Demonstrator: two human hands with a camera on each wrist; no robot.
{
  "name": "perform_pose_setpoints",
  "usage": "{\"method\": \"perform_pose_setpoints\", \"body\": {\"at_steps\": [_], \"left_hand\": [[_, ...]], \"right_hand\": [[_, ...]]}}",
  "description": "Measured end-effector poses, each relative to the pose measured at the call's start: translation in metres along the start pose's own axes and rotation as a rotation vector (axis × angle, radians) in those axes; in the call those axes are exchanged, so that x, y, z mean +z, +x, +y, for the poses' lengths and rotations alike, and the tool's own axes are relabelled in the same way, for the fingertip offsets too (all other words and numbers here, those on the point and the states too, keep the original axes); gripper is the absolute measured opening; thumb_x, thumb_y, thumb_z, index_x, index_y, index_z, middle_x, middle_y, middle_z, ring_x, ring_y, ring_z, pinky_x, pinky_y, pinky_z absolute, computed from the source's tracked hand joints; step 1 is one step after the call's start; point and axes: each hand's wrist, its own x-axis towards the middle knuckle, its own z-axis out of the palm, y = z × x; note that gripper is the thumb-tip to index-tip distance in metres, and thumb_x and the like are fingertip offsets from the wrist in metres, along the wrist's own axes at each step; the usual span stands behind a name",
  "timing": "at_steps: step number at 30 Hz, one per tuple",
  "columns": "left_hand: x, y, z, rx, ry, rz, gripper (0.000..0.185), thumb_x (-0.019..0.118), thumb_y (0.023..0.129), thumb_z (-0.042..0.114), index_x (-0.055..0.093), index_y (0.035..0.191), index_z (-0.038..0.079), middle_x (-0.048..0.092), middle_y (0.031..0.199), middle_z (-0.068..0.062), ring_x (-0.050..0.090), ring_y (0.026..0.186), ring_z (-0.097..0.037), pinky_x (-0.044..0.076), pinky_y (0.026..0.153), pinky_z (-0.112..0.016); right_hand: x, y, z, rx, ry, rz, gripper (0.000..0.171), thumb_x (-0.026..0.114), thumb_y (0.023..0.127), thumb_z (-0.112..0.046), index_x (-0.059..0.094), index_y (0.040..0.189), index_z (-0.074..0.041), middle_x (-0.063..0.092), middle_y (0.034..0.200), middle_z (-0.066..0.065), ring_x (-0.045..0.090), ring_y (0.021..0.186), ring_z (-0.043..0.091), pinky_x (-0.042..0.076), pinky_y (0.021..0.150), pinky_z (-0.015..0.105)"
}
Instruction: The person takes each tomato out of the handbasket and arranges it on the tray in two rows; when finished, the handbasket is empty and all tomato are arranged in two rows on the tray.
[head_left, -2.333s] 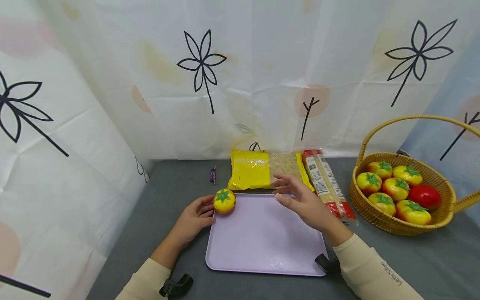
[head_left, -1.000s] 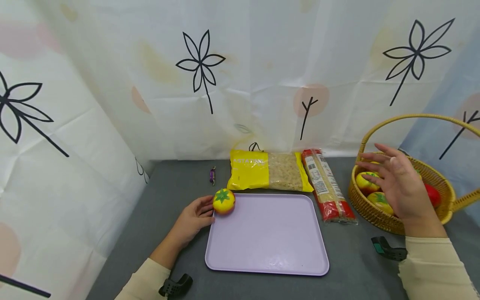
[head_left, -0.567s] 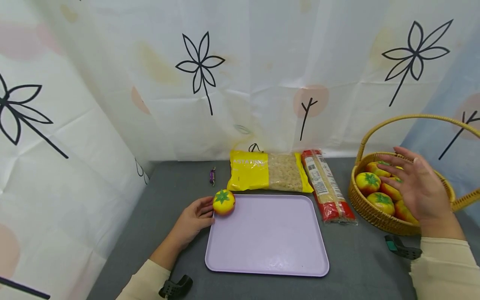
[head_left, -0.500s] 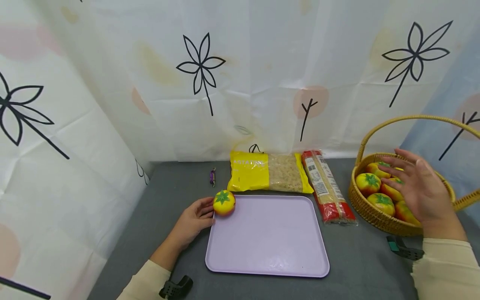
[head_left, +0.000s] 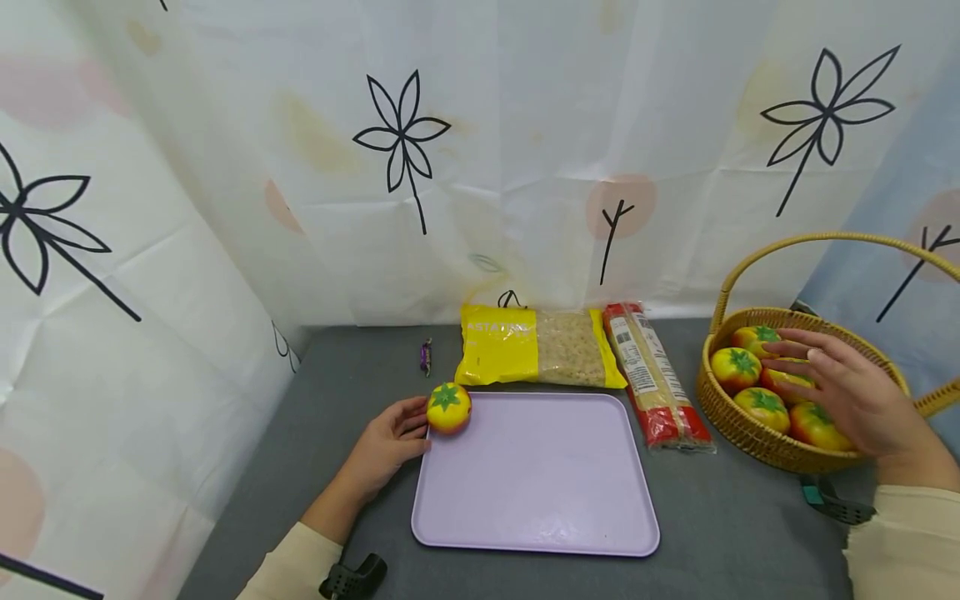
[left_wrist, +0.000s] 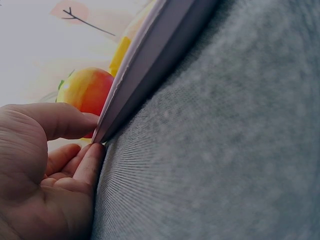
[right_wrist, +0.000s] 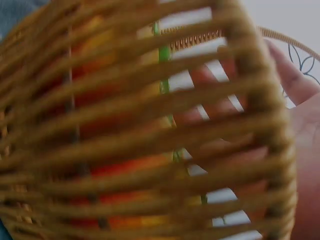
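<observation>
My left hand (head_left: 390,433) is at the left edge of the lilac tray (head_left: 536,475). In the left wrist view its thumb and a fingertip pinch the tray's rim (left_wrist: 115,100). Just beyond the thumb, a yellow-red tomato-like fruit (head_left: 448,408) with a green star-shaped top sits on the tray's far left corner. My right hand (head_left: 855,392) hovers over the wicker basket (head_left: 750,433), fingers extended and holding nothing. Several similar fruits (head_left: 761,404) fill the basket; the hand covers some of them. Through the weave, the right wrist view shows the fingers above the fruit.
Behind the tray lies a yellow pasta bag (head_left: 498,342), with a red-ended noodle packet (head_left: 656,375) angled to its right. A small purple-wrapped candy (head_left: 426,357) rests at the back left. The basket's tall handle (head_left: 825,237) arches over the fruit. A patterned curtain (head_left: 525,167) hangs behind.
My right hand has moved from over the tray rightward to the basket, lately shifting further right over the fruit. The left hand and the fruit on the tray have kept their place.
</observation>
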Motion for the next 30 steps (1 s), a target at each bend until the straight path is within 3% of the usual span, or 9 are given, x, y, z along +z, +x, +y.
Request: {"method": "perform_pose_setpoints", "body": {"at_steps": [3,10,13,15,17,21,26,28,30], "left_hand": [[0.000,0.000,0.000,0.002,0.006,0.001,0.071,0.075,0.094,-0.011,0.046,0.158,-0.007,0.048,0.160,-0.026,0.053,0.143,-0.040,0.050,0.110,-0.040],[0.002,0.001,-0.001,-0.007,0.013,0.018,0.071,0.077,0.093,-0.011,0.048,0.157,-0.006,0.050,0.159,-0.023,0.055,0.142,-0.039,0.052,0.108,-0.038],[0.001,0.002,-0.002,0.004,0.013,0.010,0.071,0.076,0.093,-0.012,0.047,0.157,-0.007,0.049,0.159,-0.025,0.054,0.142,-0.040,0.051,0.109,-0.038],[0.001,0.002,-0.003,0.008,0.012,0.008,0.071,0.076,0.093,-0.012,0.047,0.157,-0.007,0.049,0.159,-0.025,0.054,0.142,-0.041,0.051,0.109,-0.039],[0.000,0.002,-0.004,0.007,0.011,0.008,0.071,0.076,0.093,-0.011,0.047,0.157,-0.007,0.049,0.159,-0.025,0.054,0.142,-0.040,0.051,0.109,-0.038],[0.000,0.002,-0.003,0.001,0.008,0.011,0.071,0.076,0.093,-0.011,0.048,0.157,-0.005,0.050,0.159,-0.023,0.055,0.142,-0.038,0.052,0.109,-0.037],[-0.001,0.000,-0.002,0.010,0.005,-0.008,0.071,0.075,0.094,-0.011,0.046,0.158,-0.007,0.048,0.160,-0.025,0.053,0.143,-0.040,0.050,0.110,-0.038],[-0.001,0.000,-0.002,0.018,0.006,-0.015,0.070,0.075,0.094,-0.011,0.046,0.158,-0.007,0.047,0.161,-0.026,0.053,0.144,-0.040,0.050,0.110,-0.038],[-0.001,0.000,-0.002,0.025,0.013,-0.015,0.070,0.075,0.094,-0.011,0.046,0.157,-0.008,0.047,0.160,-0.027,0.053,0.143,-0.041,0.051,0.110,-0.038]], "right_hand": [[-0.003,-0.002,0.001,0.015,-0.072,0.007,0.046,0.036,0.116,0.000,0.061,0.151,-0.020,0.068,0.136,-0.008,0.066,0.118,0.004,0.052,0.089,0.012],[-0.004,-0.009,-0.001,0.151,-0.435,0.073,0.044,0.050,0.116,-0.008,0.055,0.148,-0.037,0.061,0.130,-0.027,0.060,0.111,-0.007,0.047,0.082,0.008],[-0.002,-0.008,-0.001,0.235,-0.535,0.060,0.041,0.060,0.113,-0.016,0.054,0.153,-0.025,0.055,0.130,-0.030,0.054,0.110,-0.011,0.047,0.080,0.009],[-0.001,-0.005,-0.001,0.278,-0.591,0.013,0.048,0.066,0.111,-0.018,0.051,0.156,-0.011,0.055,0.135,-0.023,0.051,0.110,-0.012,0.048,0.079,0.010],[0.001,-0.004,-0.002,0.306,-0.632,-0.054,0.058,0.070,0.109,-0.018,0.046,0.158,0.002,0.059,0.144,-0.006,0.050,0.110,-0.015,0.050,0.080,0.012],[0.004,0.000,-0.003,0.333,-0.656,-0.173,0.063,0.074,0.105,-0.014,0.044,0.156,0.009,0.055,0.150,0.033,0.048,0.111,-0.018,0.054,0.084,0.017],[0.002,0.001,0.000,0.325,-0.660,-0.243,0.065,0.076,0.101,-0.008,0.044,0.153,0.014,0.049,0.151,0.041,0.045,0.114,-0.020,0.053,0.087,0.015],[0.002,0.002,-0.001,0.325,-0.694,-0.256,0.065,0.078,0.100,-0.006,0.045,0.152,0.015,0.049,0.150,0.042,0.053,0.121,-0.006,0.052,0.087,0.015],[0.004,0.003,-0.003,0.325,-0.747,-0.265,0.065,0.079,0.099,-0.006,0.047,0.151,0.015,0.051,0.147,0.042,0.058,0.129,0.018,0.052,0.086,0.016]]}}
